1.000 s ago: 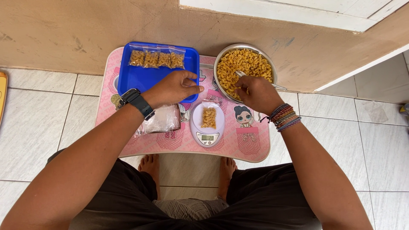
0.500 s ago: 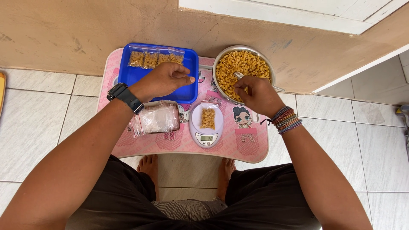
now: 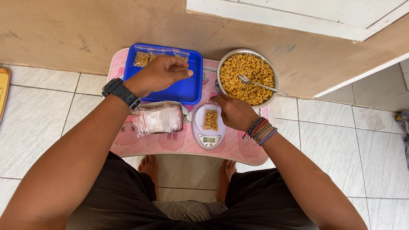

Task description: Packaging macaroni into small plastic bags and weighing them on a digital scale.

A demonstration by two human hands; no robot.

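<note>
At the far left edge of the frame I see a sliver of a yellow object (image 3: 2, 91) on the tiled floor (image 3: 38, 123). Moving right, a pink lap table (image 3: 179, 142) with cartoon prints fills the centre of the frame. On its left part lies a stack of empty clear plastic bags (image 3: 159, 119). My left hand (image 3: 159, 74), with a black wristwatch (image 3: 121, 93) on the wrist, hovers in the upper middle over a blue plastic tray (image 3: 187, 87); its fingers are curled together loosely and I see nothing in them. Filled bags of macaroni (image 3: 147, 58) lie at the tray's upper left, partly hidden by the hand.

Right of the empty bags stands a small white digital kitchen scale (image 3: 208, 136), and on its platform rests a small bag of macaroni (image 3: 210, 120). My right hand (image 3: 234, 111), with coloured bead bracelets (image 3: 260, 130) at the wrist, pinches the top edge of that bag. Above it, in the upper right of the table, a round metal bowl (image 3: 272, 72) holds loose elbow macaroni (image 3: 245, 76), with a metal spoon (image 3: 260, 84) resting in it, handle pointing right. My bare feet (image 3: 149, 167) show under the table.
</note>
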